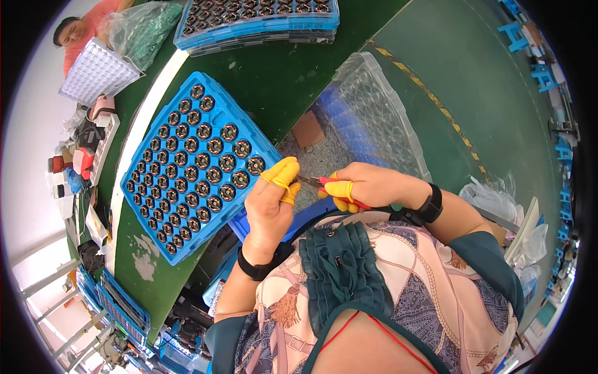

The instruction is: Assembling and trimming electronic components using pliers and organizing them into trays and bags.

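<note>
The green worktop runs diagonally away from the person, and its near edge passes close by the hands, so both forearms work beyond that edge; keeping the elbows low and the wrists off the rim should leave the freest swing. On it the blue tray lies slanted, filled with rows of round parts, its right corner just beside the left hand; whether they touch, I cannot tell, and a careless knuckle there could jog the tray. The clear tray stands beyond the right hand, apart from it, so that side seems to offer more room than the left. Below the hands shows the blue rim of a container, with a brown piece farther off; anything let slip would probably fall that way. The right fingers are wrapped round the red-handled tool, its metal nose aimed at the left fingertips, which are pinched together in yellow covers; what they grip is too small to make out. Good handling here would mean a steady left pinch kept a little back from the nose, small squeezes of the handles rather than pulls, and the tip angled away from the yellow covers, whose soft edges could get nipped.
</note>
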`<state>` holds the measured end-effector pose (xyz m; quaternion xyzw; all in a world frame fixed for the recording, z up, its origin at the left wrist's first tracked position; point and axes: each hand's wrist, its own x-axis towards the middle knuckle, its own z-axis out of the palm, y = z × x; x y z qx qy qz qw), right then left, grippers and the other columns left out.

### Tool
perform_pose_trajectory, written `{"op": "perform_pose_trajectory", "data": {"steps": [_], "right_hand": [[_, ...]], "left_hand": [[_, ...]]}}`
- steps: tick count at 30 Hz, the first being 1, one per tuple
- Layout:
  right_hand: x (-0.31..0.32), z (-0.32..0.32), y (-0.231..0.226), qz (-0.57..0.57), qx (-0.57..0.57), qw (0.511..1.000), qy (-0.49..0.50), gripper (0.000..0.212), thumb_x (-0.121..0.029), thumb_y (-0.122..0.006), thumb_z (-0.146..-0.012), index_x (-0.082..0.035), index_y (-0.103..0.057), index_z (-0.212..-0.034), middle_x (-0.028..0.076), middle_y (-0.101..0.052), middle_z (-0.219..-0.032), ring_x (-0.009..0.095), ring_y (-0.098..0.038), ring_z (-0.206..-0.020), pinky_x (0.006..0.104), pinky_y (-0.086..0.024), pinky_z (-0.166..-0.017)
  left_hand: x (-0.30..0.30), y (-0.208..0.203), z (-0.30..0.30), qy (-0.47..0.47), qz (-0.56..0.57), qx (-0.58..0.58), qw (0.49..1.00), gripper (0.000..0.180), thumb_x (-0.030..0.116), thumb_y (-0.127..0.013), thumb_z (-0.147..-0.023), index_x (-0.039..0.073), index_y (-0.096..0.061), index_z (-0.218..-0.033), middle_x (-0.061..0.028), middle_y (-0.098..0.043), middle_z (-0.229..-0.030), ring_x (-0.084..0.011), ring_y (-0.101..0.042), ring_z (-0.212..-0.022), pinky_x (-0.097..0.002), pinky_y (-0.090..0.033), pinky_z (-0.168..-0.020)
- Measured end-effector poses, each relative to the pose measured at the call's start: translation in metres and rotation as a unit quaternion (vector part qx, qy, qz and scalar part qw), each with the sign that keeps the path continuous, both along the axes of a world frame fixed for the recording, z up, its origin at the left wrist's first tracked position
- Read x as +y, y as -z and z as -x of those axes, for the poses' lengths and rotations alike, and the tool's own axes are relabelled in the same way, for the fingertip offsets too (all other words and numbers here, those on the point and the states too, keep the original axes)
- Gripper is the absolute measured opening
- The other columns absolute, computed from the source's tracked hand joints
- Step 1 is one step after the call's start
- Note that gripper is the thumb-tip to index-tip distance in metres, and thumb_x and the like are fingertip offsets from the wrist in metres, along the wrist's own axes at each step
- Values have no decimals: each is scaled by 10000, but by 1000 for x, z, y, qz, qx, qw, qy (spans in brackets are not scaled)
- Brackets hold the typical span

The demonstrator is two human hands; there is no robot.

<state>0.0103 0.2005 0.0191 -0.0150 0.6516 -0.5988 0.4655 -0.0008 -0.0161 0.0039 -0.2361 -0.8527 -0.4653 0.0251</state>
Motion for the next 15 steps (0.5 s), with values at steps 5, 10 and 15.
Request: {"op": "perform_pose_trajectory", "data": {"steps": [5, 10, 15], "right_hand": [[-12, -10, 6, -229, 357, 903, -67, 362, -314, -489, -908, 28, -580, -837, 205, -604, -669, 349, -614, -649, 434, -465, -600], [-8, -3, -7, -213, 299, 930, -33, 339, -314, -497, -898, 14, -583, -894, 226, -613, -742, 393, -599, -726, 468, -454, -659], [-8, -9, -8, -254, 371, 892, -39, 415, -303, -515, -883, 19, -522, -1146, 218, -600, -942, 365, -577, -894, 446, -449, -758]], "left_hand": [[4, 1, -2, -48, 16, -50, 997, 383, -99, -654, -744, 10, -615, -1109, -93, -644, -1062, -159, -626, -892, -249, -488, -811], [-2, 4, -2, -73, -163, -224, 958, 399, -96, -618, -795, 5, -566, -1178, -57, -623, -1104, -114, -590, -946, -238, -476, -834], [0, 0, -1, -69, -272, -305, 910, 431, -106, -596, -809, -3, -515, -1220, -58, -596, -1145, -114, -565, -1000, -240, -463, -871]]}}
